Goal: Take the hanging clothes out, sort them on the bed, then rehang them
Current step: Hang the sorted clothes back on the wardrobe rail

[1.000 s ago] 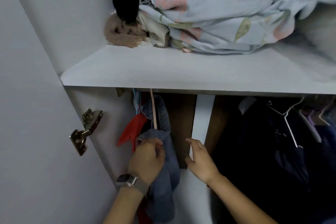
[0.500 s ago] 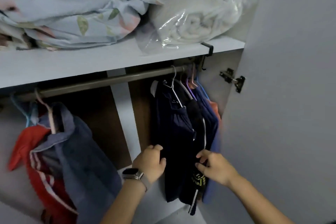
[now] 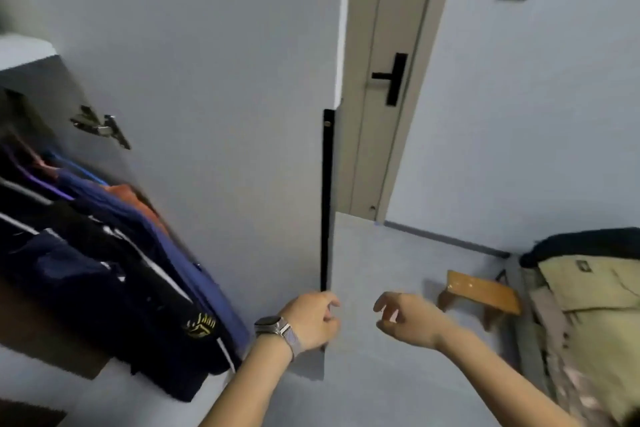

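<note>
Dark navy, blue and orange clothes (image 3: 114, 274) hang on hangers inside the open wardrobe at the left. My left hand (image 3: 310, 321), with a watch on its wrist, lies with curled fingers right at the free edge of the wardrobe door (image 3: 221, 114), just under its black handle strip (image 3: 326, 204). Whether it holds that edge is not clear. To its right, over the floor, my right hand (image 3: 405, 319) hovers with loosely curled fingers and holds nothing. At the far right lies the bed (image 3: 588, 315), with beige and dark fabric on it.
A small wooden stool (image 3: 483, 295) stands on the floor beside the bed. Behind the wardrobe door is a closed room door (image 3: 388, 80) with a black lever handle. A metal hinge (image 3: 100, 126) sits on the wardrobe door's inner face.
The view has swung right, from the wardrobe's inside to its open door, the floor and the bed. Both hands have left the dark hanging clothes and now sit by the door's edge.
</note>
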`<state>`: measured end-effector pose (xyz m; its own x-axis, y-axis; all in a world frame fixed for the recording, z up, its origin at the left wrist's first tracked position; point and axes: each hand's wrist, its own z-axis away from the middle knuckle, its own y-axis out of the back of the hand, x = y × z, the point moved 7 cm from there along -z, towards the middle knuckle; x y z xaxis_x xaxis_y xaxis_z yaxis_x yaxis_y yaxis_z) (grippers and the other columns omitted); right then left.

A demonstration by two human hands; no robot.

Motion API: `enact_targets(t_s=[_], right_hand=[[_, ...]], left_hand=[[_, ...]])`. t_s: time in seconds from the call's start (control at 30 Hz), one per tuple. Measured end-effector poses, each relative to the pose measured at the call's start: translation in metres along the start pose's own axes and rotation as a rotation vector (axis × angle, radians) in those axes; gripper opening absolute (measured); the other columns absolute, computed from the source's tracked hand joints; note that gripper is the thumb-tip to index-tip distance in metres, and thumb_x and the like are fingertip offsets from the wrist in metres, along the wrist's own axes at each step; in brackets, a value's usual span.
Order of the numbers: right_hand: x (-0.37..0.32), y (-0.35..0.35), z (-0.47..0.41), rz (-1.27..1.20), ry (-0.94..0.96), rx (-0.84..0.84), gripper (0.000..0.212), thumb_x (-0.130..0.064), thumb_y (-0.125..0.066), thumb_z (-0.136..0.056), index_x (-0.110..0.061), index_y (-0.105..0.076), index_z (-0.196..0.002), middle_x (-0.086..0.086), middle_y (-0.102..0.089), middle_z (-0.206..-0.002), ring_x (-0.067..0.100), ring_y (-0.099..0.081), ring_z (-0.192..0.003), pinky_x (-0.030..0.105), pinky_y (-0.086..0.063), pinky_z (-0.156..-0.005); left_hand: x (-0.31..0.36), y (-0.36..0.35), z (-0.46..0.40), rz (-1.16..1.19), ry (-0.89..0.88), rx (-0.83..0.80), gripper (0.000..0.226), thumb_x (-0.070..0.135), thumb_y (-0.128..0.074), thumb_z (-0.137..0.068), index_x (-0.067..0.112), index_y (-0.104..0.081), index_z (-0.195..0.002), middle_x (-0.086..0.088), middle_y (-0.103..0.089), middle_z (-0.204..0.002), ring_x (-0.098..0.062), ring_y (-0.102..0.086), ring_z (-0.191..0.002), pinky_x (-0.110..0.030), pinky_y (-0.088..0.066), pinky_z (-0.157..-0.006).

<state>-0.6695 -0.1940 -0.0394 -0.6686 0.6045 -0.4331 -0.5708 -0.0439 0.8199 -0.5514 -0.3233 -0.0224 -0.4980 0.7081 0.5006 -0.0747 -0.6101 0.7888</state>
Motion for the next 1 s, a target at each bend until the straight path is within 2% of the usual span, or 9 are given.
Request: enact_targets(t_s=[0.13,0.23,0.37,0.53,0.77,1.0], right_hand=[[0.098,0.013,0.07,-0.179,-0.33,0.2,0.045,-0.039,-0.06,-0.086,-0.027,-0.047,-0.127,-0.007,-0.059,-0.115,0.009,-0.052,-0.088,0.024,-0.043,-0.078],[0.156,0.015,0.134,-0.265,-0.55,0.342,0.052,-0.042,-0.061,-0.085,-0.026,-0.042,-0.13,-0.005,-0.056,-0.118,0.012,-0.055,-0.097,0.026,-0.044,-0.081],[0.204,0.009,0.216,-0.321,-0.772,0.486,0.051,-0.037,-0.064,-0.084,-0.019,-0.047,-0.129,0.0,-0.058,-0.123,0.016,-0.057,-0.11,0.029,-0.047,-0.091],[0.236,-0.022,0.302,-0.447,-1.026,0.628,0.047,-0.032,-0.065,-0.084,-0.017,-0.051,-0.126,0.001,-0.06,-0.118,0.012,-0.055,-0.092,0.021,-0.038,-0.076],[0.302,-0.058,0.368,-0.601,-1.24,0.685,0.04,-0.034,-0.064,-0.084,-0.023,-0.052,-0.121,-0.007,-0.058,-0.109,0.008,-0.054,-0.081,0.022,-0.04,-0.075],[0.417,-0.019,0.384,-0.631,-1.24,0.77,0.037,-0.03,-0.064,-0.086,-0.017,-0.053,-0.12,-0.004,-0.057,-0.106,0.01,-0.055,-0.087,0.02,-0.037,-0.067]], left_hand=[[0.077,-0.041,-0.04,-0.062,-0.218,-0.179,0.038,0.028,-0.053,-0.089,0.02,-0.051,-0.127,0.004,-0.064,-0.114,-0.015,-0.055,-0.11,-0.022,-0.041,-0.092],[0.129,-0.071,-0.061,-0.098,-0.349,-0.308,0.038,0.028,-0.054,-0.089,0.019,-0.052,-0.127,0.005,-0.063,-0.115,-0.014,-0.056,-0.108,-0.016,-0.036,-0.085],[0.193,-0.104,-0.085,-0.177,-0.491,-0.325,0.04,0.03,-0.052,-0.09,0.02,-0.049,-0.128,0.002,-0.058,-0.119,-0.016,-0.056,-0.106,-0.02,-0.038,-0.088],[0.254,-0.15,-0.103,-0.214,-0.601,-0.342,0.04,0.03,-0.053,-0.089,0.019,-0.05,-0.127,0.002,-0.056,-0.117,-0.015,-0.054,-0.107,-0.024,-0.041,-0.087],[0.354,-0.239,-0.121,-0.314,-0.749,-0.461,0.039,0.031,-0.053,-0.089,0.019,-0.05,-0.126,-0.001,-0.056,-0.119,-0.017,-0.054,-0.108,-0.026,-0.043,-0.088],[0.472,-0.282,-0.173,-0.355,-0.819,-0.428,0.039,0.034,-0.053,-0.09,0.017,-0.052,-0.125,-0.003,-0.059,-0.116,-0.019,-0.055,-0.107,-0.032,-0.047,-0.091]])
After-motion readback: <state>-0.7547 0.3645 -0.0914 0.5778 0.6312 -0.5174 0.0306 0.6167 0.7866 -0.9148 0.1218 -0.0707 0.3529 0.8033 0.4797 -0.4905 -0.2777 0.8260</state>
